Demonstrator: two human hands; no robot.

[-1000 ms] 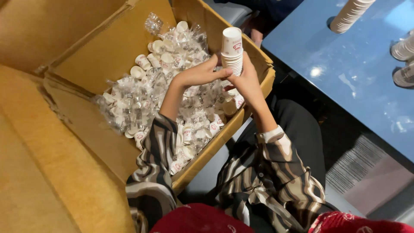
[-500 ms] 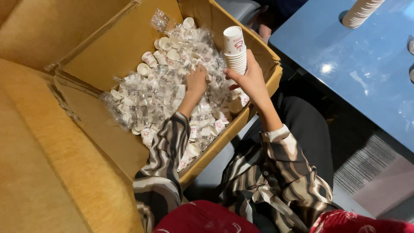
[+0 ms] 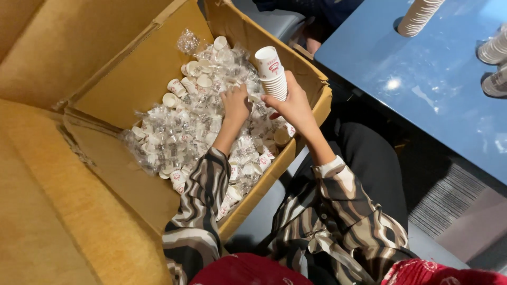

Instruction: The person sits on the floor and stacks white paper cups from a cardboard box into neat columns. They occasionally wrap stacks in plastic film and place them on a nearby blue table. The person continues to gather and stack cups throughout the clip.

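Observation:
A large open cardboard box (image 3: 132, 79) holds a heap of small white paper cups in clear plastic wrap (image 3: 195, 126). My left hand (image 3: 235, 103) reaches down into the heap, fingers pressed among the wrapped cups; whether it grips one is hidden. My right hand (image 3: 293, 105) is closed around a nested stack of small white paper cups (image 3: 272, 71), held upright over the box's right side. Both arms wear striped brown and cream sleeves.
A blue table (image 3: 422, 89) lies to the right, with tall stacks of paper cups (image 3: 420, 16) at its far edge and more stacks (image 3: 494, 66) at the right. Yellow upholstery (image 3: 47, 221) surrounds the box on the left. A striped mat (image 3: 449, 203) lies on the floor.
My left hand has gone from beside the held stack down into the heap of wrapped cups. The right hand keeps the stack upright in about the same place.

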